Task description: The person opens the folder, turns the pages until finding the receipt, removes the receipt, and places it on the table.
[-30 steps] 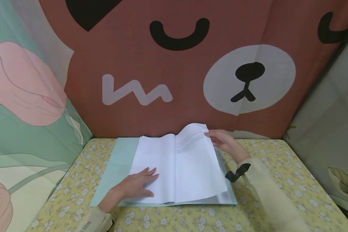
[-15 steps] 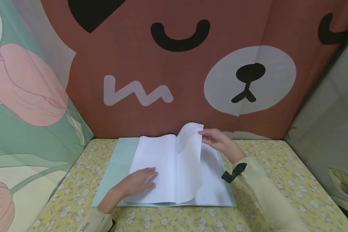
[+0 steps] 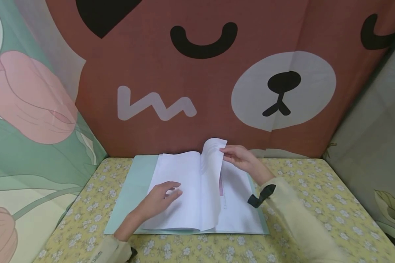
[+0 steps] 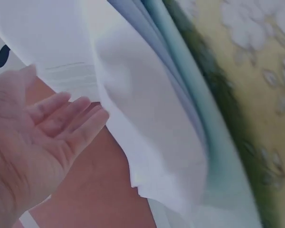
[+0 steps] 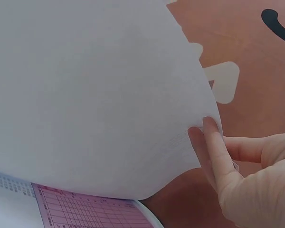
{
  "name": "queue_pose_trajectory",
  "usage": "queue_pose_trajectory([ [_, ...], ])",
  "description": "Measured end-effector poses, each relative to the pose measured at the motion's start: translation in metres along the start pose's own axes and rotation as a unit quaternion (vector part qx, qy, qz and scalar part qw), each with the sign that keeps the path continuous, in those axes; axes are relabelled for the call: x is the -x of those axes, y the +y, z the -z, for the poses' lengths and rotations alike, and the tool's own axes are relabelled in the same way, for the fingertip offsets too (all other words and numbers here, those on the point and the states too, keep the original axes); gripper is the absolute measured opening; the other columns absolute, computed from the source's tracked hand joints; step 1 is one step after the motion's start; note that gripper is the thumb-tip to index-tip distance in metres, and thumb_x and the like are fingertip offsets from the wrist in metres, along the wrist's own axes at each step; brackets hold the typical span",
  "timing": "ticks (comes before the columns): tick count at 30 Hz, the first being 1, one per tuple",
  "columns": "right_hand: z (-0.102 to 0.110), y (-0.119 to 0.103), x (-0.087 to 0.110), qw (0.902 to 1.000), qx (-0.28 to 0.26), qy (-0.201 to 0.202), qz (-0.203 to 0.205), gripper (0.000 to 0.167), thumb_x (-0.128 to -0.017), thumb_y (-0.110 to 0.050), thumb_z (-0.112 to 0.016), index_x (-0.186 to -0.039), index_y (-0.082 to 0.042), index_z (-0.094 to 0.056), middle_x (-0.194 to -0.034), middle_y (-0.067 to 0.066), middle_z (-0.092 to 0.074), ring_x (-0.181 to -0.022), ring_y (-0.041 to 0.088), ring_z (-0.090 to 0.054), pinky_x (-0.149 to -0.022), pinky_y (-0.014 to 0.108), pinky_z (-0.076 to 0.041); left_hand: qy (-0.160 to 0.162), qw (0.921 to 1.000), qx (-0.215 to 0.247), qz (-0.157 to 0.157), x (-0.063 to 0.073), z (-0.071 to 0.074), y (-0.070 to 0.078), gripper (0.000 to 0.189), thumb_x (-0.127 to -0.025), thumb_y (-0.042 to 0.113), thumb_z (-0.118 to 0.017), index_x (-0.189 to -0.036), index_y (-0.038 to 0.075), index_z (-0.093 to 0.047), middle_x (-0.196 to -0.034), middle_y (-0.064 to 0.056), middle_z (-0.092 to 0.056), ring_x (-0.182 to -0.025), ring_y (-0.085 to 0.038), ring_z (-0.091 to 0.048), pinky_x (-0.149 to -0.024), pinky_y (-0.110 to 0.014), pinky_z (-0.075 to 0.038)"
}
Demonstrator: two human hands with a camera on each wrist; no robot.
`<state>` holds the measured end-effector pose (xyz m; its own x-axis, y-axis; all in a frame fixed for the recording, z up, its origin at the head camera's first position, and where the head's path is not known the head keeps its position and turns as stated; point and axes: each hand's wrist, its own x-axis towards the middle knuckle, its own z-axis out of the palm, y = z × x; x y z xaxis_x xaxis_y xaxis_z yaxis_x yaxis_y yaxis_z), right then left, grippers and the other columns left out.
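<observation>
A document folder with a pale green cover (image 3: pixel 141 173) lies spread on the table, holding white sheets. My right hand (image 3: pixel 241 159) pinches the upper outer edge of a lifted white page (image 3: pixel 211 186), which curls up toward the left. In the right wrist view the fingers and thumb grip that page's edge, and a pink printed table (image 5: pixel 92 209) shows under it. My left hand (image 3: pixel 161 200) hovers close over the left-hand pages (image 3: pixel 179 170), fingers loosely bent with nothing between them. Seen from the left wrist, its fingertips are near the bulging sheets (image 4: pixel 133 95).
A yellow flowered cloth (image 3: pixel 296 204) covers the table. Behind it hangs a brown curtain (image 3: pixel 214 95) with a bear face, right at the folder's far edge. Patterned fabric (image 3: pixel 36 109) closes off the left side, and a grey cloth (image 3: pixel 368 120) the right.
My right hand has drawn the page's edge leftward, curling it over and baring the sheet beneath with a strip of pink. My left hand has risen a little off the left page.
</observation>
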<state>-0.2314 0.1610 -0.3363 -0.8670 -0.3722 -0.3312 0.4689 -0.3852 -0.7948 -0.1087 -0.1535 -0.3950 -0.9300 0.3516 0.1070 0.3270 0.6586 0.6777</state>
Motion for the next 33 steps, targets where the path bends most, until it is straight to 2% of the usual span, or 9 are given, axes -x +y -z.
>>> queue_pose_trajectory([
  [5, -0.007, 0.003, -0.002, 1.0, 0.007, 0.005, 0.004, 0.055, -0.107, 0.006, -0.046, -0.157, 0.01, -0.025, -0.124, 0.013, -0.052, -0.095, 0.014, -0.067, -0.1, 0.032, -0.051, 0.069, 0.9975, 0.01, 0.012, -0.003, 0.003, 0.014, 0.037, -0.102, 0.032, -0.068, -0.126, 0.004, -0.071, -0.123, -0.008, -0.072, -0.109, -0.024, -0.07, -0.087, -0.039, -0.061],
  [10, -0.016, 0.007, -0.005, 0.9998, 0.014, 0.002, 0.014, 0.051, -0.105, 0.009, -0.046, -0.153, 0.013, -0.029, -0.113, 0.011, -0.058, -0.089, 0.012, -0.068, -0.089, 0.028, -0.058, 0.107, 0.9885, 0.078, 0.073, -0.004, 0.011, 0.034, 0.04, -0.102, 0.041, -0.066, -0.122, 0.007, -0.072, -0.118, -0.008, -0.073, -0.102, -0.025, -0.072, -0.082, -0.037, -0.062],
  [13, -0.023, 0.01, -0.005, 0.9997, 0.016, -0.002, 0.016, 0.045, -0.104, 0.011, -0.046, -0.147, 0.013, -0.033, -0.109, 0.01, -0.059, -0.087, 0.013, -0.069, -0.082, 0.027, -0.061, 0.103, 0.9757, 0.153, 0.118, -0.006, 0.015, 0.043, 0.047, -0.102, 0.046, -0.064, -0.124, 0.005, -0.069, -0.122, -0.012, -0.072, -0.101, -0.028, -0.074, -0.079, -0.036, -0.063],
  [16, -0.028, 0.013, -0.007, 0.9997, 0.014, -0.011, 0.015, 0.03, -0.104, 0.012, -0.046, -0.134, 0.01, -0.044, -0.109, 0.011, -0.058, -0.088, 0.014, -0.069, -0.082, 0.028, -0.061, 0.083, 0.962, 0.215, 0.147, -0.006, 0.018, 0.05, 0.055, -0.103, 0.05, -0.061, -0.13, 0.002, -0.065, -0.129, -0.016, -0.068, -0.104, -0.03, -0.074, -0.081, -0.038, -0.063],
  [19, -0.034, 0.016, -0.009, 0.9995, 0.015, -0.02, 0.017, 0.015, -0.103, 0.013, -0.046, -0.115, 0.006, -0.052, -0.104, 0.011, -0.06, -0.087, 0.015, -0.069, -0.083, 0.03, -0.061, 0.065, 0.9522, 0.253, 0.158, -0.005, 0.019, 0.057, 0.062, -0.102, 0.052, -0.06, -0.136, 0.0, -0.06, -0.133, -0.018, -0.066, -0.107, -0.03, -0.073, -0.083, -0.04, -0.062],
  [22, -0.041, 0.019, -0.011, 0.9993, 0.026, -0.017, 0.021, 0.013, -0.103, 0.014, -0.048, -0.106, 0.003, -0.054, -0.1, 0.01, -0.061, -0.086, 0.016, -0.069, -0.082, 0.031, -0.061, 0.058, 0.9458, 0.276, 0.16, -0.005, 0.019, 0.065, 0.064, -0.102, 0.051, -0.062, -0.138, -0.002, -0.058, -0.134, -0.018, -0.065, -0.109, -0.031, -0.072, -0.083, -0.04, -0.062],
  [26, -0.049, 0.024, -0.012, 0.999, 0.04, -0.002, 0.017, 0.013, -0.102, 0.012, -0.051, -0.113, 0.006, -0.054, -0.105, 0.011, -0.061, -0.088, 0.016, -0.069, -0.087, 0.032, -0.059, 0.057, 0.9455, 0.278, 0.159, -0.004, 0.016, 0.074, 0.062, -0.101, 0.045, -0.065, -0.139, -0.003, -0.057, -0.135, -0.019, -0.063, -0.11, -0.032, -0.071, -0.083, -0.042, -0.062],
  [30, -0.055, 0.03, -0.014, 0.9987, 0.048, 0.009, 0.009, 0.033, -0.103, 0.009, -0.053, -0.135, 0.011, -0.049, -0.117, 0.016, -0.058, -0.094, 0.018, -0.069, -0.092, 0.035, -0.055, 0.054, 0.9545, 0.242, 0.167, -0.003, 0.013, 0.081, 0.059, -0.101, 0.037, -0.069, -0.143, -0.001, -0.054, -0.138, -0.018, -0.062, -0.111, -0.03, -0.069, -0.082, -0.043, -0.061],
  [33, -0.059, 0.034, -0.017, 0.9988, 0.046, 0.01, 0.009, 0.034, -0.103, 0.01, -0.053, -0.136, 0.013, -0.048, -0.117, 0.018, -0.057, -0.093, 0.019, -0.069, -0.093, 0.036, -0.054, 0.053, 0.9602, 0.213, 0.172, -0.004, 0.009, 0.081, 0.06, -0.099, 0.03, -0.072, -0.147, 0.002, -0.051, -0.14, -0.018, -0.061, -0.111, -0.028, -0.069, -0.079, -0.042, -0.058],
])
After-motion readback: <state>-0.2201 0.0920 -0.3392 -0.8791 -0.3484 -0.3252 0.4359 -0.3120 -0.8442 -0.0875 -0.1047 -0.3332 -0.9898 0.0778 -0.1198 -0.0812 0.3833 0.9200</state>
